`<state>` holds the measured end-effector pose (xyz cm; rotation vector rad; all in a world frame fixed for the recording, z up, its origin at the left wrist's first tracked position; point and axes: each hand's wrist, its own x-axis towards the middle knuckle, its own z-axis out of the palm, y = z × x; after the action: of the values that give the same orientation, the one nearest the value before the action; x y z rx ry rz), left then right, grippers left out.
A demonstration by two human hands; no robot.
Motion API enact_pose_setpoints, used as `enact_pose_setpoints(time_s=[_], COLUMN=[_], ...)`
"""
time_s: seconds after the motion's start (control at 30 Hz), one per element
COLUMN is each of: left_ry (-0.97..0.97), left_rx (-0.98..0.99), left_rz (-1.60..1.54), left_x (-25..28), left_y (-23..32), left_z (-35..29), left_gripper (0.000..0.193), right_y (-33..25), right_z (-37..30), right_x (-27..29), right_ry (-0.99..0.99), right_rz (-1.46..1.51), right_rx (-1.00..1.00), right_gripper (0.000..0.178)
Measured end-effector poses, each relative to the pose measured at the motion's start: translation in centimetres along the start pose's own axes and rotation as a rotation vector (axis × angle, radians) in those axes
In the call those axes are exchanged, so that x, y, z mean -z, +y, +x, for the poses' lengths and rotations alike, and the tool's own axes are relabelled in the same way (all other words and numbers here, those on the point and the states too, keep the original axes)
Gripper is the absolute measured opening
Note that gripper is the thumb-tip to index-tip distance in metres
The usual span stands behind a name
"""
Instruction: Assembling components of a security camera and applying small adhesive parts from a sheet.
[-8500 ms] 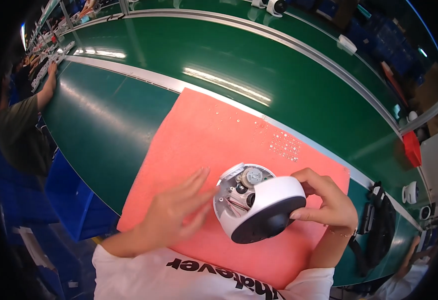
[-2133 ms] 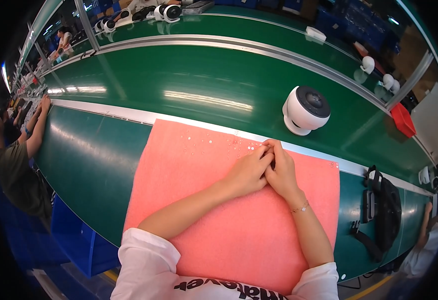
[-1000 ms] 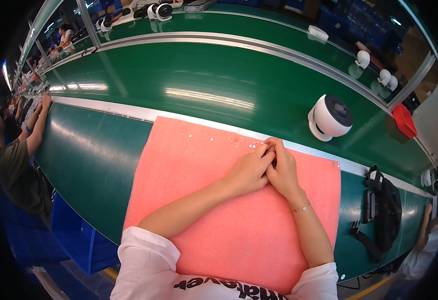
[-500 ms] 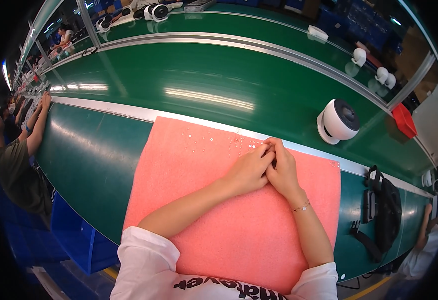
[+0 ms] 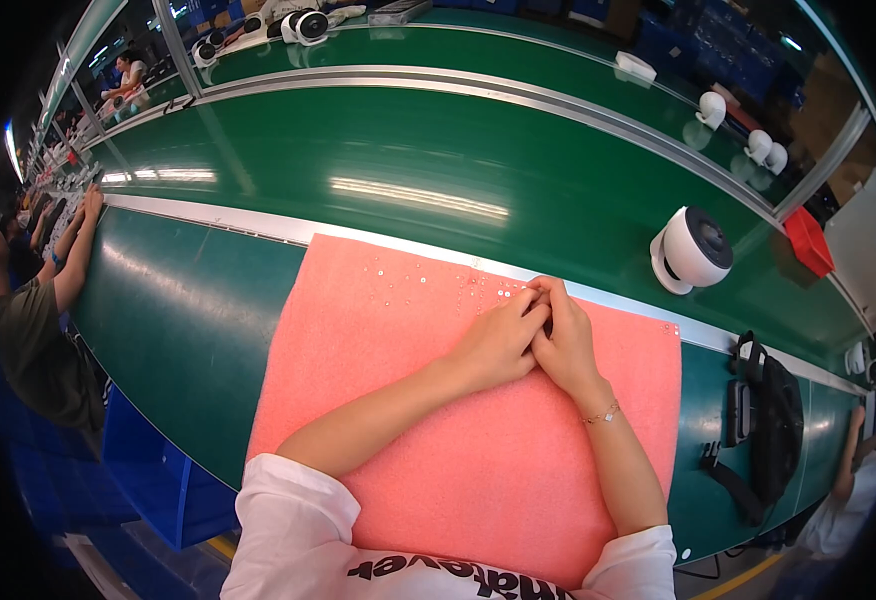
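Note:
My left hand point(image 5: 499, 343) and my right hand point(image 5: 564, 340) rest together near the far edge of a pink foam mat point(image 5: 438, 470). Both have curled fingers, and their fingertips meet and overlap. Whatever may lie between them is hidden by the fingers. Just left of the fingertips, several small ring-like pieces point(image 5: 503, 294) are scattered on the mat. A few more small pieces point(image 5: 674, 330) sit at its far right corner. A thin bracelet circles my right wrist.
Beyond a metal rail lies a green conveyor belt point(image 5: 288, 140) bearing a white-and-black rounded device point(image 5: 696, 250). White parts ride a farther belt. On the right are a black bag point(image 5: 780, 420) and a red bin point(image 5: 808, 242). A co-worker's arm point(image 5: 76, 255) reaches in at left, above blue bins point(image 5: 173, 480).
The white-and-black device has slid a little to the right on the near belt. The parts on the far belt have shifted slightly left. My hands have not moved.

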<state>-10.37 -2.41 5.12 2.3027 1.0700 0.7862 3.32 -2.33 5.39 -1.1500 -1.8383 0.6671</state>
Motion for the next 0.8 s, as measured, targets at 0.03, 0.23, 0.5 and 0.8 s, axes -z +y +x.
enact_pose_setpoints(time_s=[0.03, 0.23, 0.5, 0.8], left_ry=[0.003, -0.004, -0.006, 0.004], left_rx=[-0.003, 0.004, 0.008, -0.008], left_rz=[-0.002, 0.003, 0.011, -0.003], left_x=[0.0, 0.04, 0.2, -0.03], left_y=[0.0, 0.08, 0.11, 0.01], left_z=[0.0, -0.03, -0.1, -0.08], left_gripper=[0.043, 0.043, 0.042, 0.041], right_y=[0.0, -0.12, -0.3, 0.02], right_z=[0.01, -0.02, 0.07, -0.05], right_x=[0.0, 0.04, 0.07, 0.0], right_ry=[0.001, -0.005, -0.01, 0.006], right_rz=[0.001, 0.004, -0.003, -0.013], right_rx=[0.002, -0.006, -0.001, 0.027], right_gripper=[0.039, 0.039, 0.039, 0.038])
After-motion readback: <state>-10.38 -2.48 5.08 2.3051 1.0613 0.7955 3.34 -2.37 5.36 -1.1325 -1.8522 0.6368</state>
